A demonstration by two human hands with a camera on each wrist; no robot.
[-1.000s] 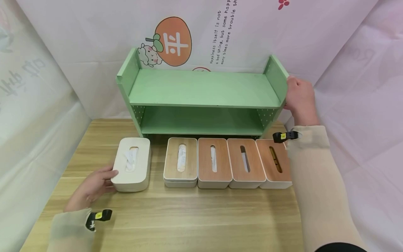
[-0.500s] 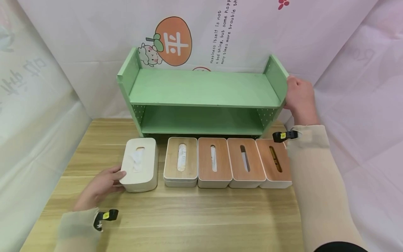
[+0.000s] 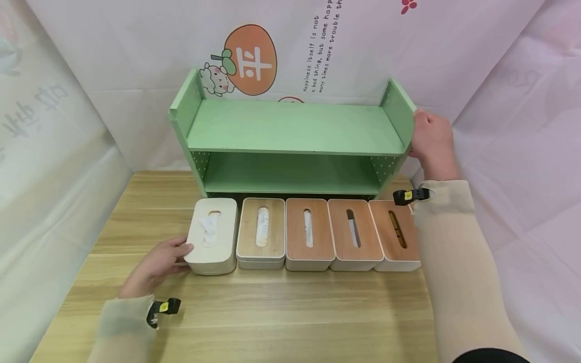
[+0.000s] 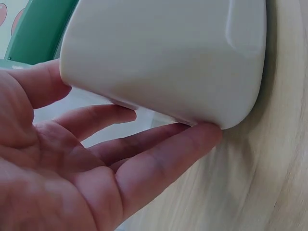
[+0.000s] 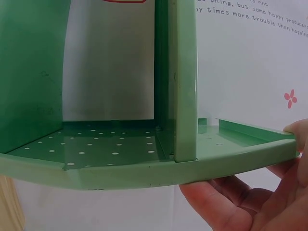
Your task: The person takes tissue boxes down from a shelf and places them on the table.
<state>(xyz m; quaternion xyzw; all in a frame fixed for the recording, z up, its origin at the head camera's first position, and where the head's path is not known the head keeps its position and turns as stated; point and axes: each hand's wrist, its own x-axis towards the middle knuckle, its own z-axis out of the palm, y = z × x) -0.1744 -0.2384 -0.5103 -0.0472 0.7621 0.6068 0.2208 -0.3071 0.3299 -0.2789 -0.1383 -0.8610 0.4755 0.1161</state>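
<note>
At the left end of a row of boxes stands a white tissue box (image 3: pixel 211 237) with a tissue showing in its slot. My left hand (image 3: pixel 159 264) touches its left side; the left wrist view shows extended fingertips (image 4: pixel 207 137) along the wall low down and the thumb (image 4: pixel 45 79) at the upper edge. A green two-tier shelf (image 3: pixel 295 126) stands behind the boxes. My right hand (image 3: pixel 433 141) grips its right side panel, the thumb on one side of the panel edge and the fingers under it in the right wrist view.
Right of the white box sit a light-wood-lidded tissue box (image 3: pixel 248 232) and several darker-lidded boxes (image 3: pixel 296 232) side by side, the last partly behind my right sleeve (image 3: pixel 458 262). Wooden tabletop (image 3: pixel 272 317) lies in front. Printed cloth (image 3: pixel 363 50) hangs behind the shelf and at both sides.
My left hand and the white tissue box have moved right, and the box now stands right beside the light-wood-lidded one. My right hand and the shelf have stayed in place.
</note>
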